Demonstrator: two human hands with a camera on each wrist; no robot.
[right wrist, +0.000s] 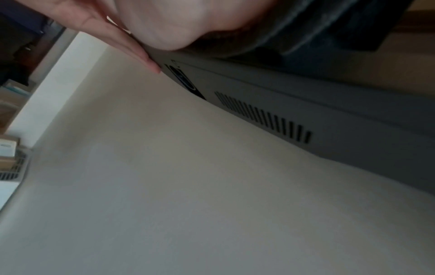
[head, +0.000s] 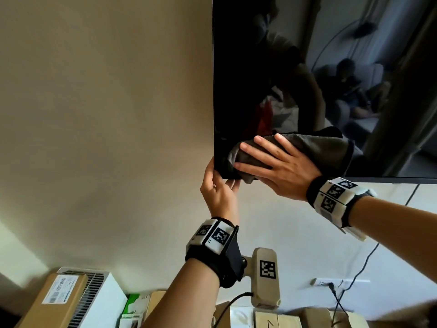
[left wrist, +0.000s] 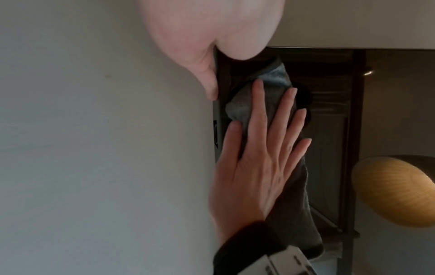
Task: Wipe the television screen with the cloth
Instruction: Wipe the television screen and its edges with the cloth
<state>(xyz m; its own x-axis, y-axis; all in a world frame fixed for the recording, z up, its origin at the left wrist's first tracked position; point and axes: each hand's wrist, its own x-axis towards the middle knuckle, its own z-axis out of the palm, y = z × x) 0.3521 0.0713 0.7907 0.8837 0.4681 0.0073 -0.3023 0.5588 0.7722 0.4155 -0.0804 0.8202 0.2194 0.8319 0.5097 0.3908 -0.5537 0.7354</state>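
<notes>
My right hand (head: 281, 171) lies flat, fingers straight and spread, pressing the dark grey cloth (head: 314, 147) onto the television screen (head: 307, 67) at its lower left corner. My left hand (head: 218, 185) grips that corner, thumb on the side edge. Only the right wrist view shows the television's vent slots (right wrist: 263, 117)

screen (head: 331, 67): black, shiny glass, by the right hand's fingers
cloth (head: 314, 147): dark grey, soft, fuzzy, under the right hand
wall (head: 106, 114): smooth, matt
</notes>
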